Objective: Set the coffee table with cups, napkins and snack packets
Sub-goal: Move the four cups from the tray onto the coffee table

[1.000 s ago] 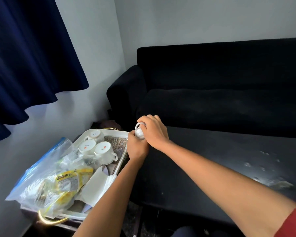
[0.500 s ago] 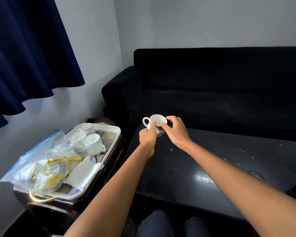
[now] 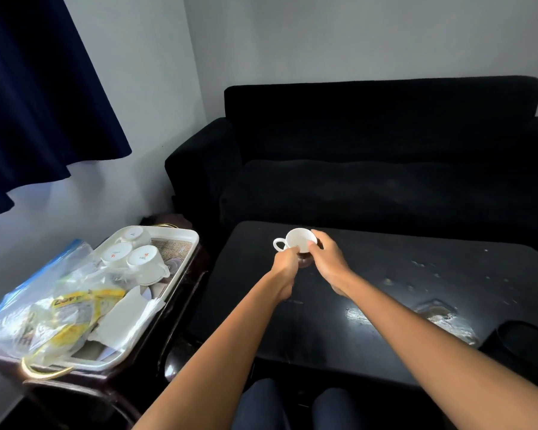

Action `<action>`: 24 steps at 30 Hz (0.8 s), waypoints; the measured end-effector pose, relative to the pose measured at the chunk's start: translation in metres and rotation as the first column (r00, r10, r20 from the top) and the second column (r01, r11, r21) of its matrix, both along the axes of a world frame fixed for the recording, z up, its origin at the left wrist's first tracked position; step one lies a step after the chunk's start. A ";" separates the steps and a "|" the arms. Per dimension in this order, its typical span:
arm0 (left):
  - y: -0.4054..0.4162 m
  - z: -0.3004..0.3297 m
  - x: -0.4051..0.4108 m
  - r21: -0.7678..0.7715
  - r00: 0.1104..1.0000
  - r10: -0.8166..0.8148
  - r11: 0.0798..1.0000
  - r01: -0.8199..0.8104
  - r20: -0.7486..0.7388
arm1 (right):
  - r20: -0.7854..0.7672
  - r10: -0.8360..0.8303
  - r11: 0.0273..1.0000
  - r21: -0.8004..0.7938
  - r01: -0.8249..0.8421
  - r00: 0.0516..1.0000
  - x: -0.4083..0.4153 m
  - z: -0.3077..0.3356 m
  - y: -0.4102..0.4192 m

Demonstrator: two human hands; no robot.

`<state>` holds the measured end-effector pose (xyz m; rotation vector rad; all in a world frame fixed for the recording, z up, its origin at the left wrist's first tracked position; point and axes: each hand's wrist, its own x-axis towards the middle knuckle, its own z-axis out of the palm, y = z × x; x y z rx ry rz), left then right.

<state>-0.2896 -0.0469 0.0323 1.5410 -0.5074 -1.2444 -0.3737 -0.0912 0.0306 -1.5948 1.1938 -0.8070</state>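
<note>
Both hands are out over the far left part of the dark coffee table (image 3: 370,321), holding one white cup (image 3: 298,239) between them. The cup sits mouth up, its handle pointing left, low over the tabletop near the sofa side; from here I cannot tell whether its base is touching the table or just above it. The left hand (image 3: 284,263) pinches the cup at its near rim just beside the handle, fingers curled in. The right hand (image 3: 328,259) grips the cup's right side, thumb and fingers wrapped round the wall. Something dark shows just under the cup between the two hands, too dim to make out.

To the left, on a small dark side table (image 3: 156,346), stands a white tray (image 3: 180,235). At its far end three more cups (image 3: 143,259) lie upside down, close together, two with red marks on their bases. Nearer, a clear plastic bag (image 3: 35,308) with a blue edge slumps over the tray's left side, with yellow snack packets (image 3: 75,315) inside it. White napkins (image 3: 128,318) lie beside the bag in the middle of the tray, one corner lifted.

Behind the coffee table is a black sofa (image 3: 370,144) against a pale wall, and a dark blue curtain (image 3: 38,88) hangs at the upper left. The tabletop has worn, shiny patches on its right half. The person's knees (image 3: 261,401) in dark trousers show at the bottom edge.
</note>
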 end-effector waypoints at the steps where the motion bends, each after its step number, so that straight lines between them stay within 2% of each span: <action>1: -0.001 -0.004 -0.002 0.008 1.000 -0.013 1.000 0.013 -0.015 | -0.007 -0.015 1.000 0.008 0.015 1.000 -0.001 -0.004 -0.001; 6: -0.007 -0.027 -0.005 0.034 1.000 -0.021 0.999 0.021 -0.004 | 0.029 -0.089 0.992 0.092 0.086 0.996 -0.002 -0.029 -0.005; 12: -0.010 -0.060 -0.003 0.000 0.961 -0.219 0.975 0.222 0.169 | 0.106 -0.224 0.961 0.189 0.201 0.969 0.001 -0.059 -0.014; 18: -0.017 -0.098 0.001 -0.042 0.946 -0.249 0.964 0.263 0.206 | 0.132 -0.307 0.938 0.208 0.277 0.942 0.004 -0.085 -0.024; 24: -0.026 -0.130 0.004 0.094 0.878 -0.309 0.951 0.296 0.365 | 0.145 -0.329 0.933 0.205 0.297 0.933 0.008 -0.106 -0.036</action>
